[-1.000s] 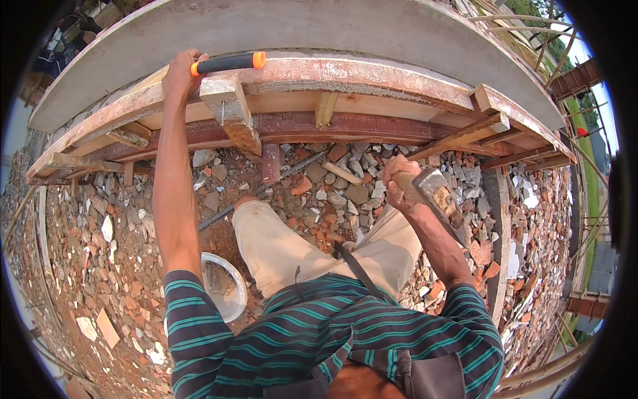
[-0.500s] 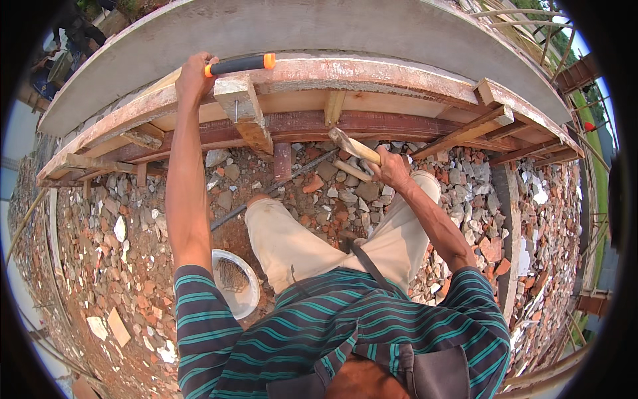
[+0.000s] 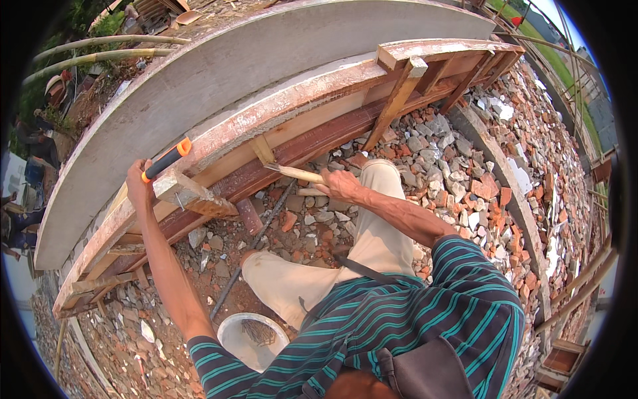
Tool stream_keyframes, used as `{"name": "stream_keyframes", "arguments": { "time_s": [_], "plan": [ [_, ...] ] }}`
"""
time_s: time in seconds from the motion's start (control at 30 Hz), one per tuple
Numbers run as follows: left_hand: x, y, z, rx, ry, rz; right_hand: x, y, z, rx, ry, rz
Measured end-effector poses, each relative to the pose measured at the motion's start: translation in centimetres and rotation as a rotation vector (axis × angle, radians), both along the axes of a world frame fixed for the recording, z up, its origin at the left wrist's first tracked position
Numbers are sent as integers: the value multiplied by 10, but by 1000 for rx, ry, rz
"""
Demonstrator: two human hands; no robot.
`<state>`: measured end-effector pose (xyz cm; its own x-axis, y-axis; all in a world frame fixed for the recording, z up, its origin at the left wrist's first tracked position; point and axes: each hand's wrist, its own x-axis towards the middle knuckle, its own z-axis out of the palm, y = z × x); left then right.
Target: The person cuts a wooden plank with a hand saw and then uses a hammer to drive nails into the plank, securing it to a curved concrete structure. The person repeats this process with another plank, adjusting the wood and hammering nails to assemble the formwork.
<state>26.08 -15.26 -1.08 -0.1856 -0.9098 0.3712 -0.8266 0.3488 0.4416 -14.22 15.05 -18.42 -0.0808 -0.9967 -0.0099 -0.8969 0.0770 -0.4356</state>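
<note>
My right hand [image 3: 342, 185] is closed around the wooden handle of a hammer [image 3: 304, 175]. Its head lies against or close beside the lower end of a short wooden block [image 3: 263, 150] on the formwork's side. On the long timber formwork [image 3: 266, 120], at the left, my left hand [image 3: 138, 184] grips one end of a black tool handle with orange ends [image 3: 165, 161]; the rest of that tool is hidden. Just beside this hand, a nail [image 3: 179, 201] sticks out of a timber brace [image 3: 196, 193]. Another pale wooden piece [image 3: 311, 192] shows below the hammer handle.
A white bucket [image 3: 229, 332] with nails or wire bits inside stands by my left knee. Broken brick and stone rubble [image 3: 432, 156] covers the ground, crossed by a dark bar [image 3: 259, 238]. A grey concrete wall [image 3: 219, 73] runs behind the formwork. Other people [image 3: 43, 143] are at far left.
The view has swung, so the formwork now slants up to the right. My right hand has brought the hammer head to the short block's lower end. The left hand keeps its tool.
</note>
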Motion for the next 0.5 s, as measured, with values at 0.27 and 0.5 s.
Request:
{"name": "stream_keyframes", "arguments": {
  "time_s": [0.27, 0.5],
  "plan": [
    [3, -11, -11, -10, 95, -146, 63, 27, 76, -281, -786, -106],
    [10, -21, -15, 6, 97, -168, 25, -84, 166, -830, -295, -142]
  ]
}}
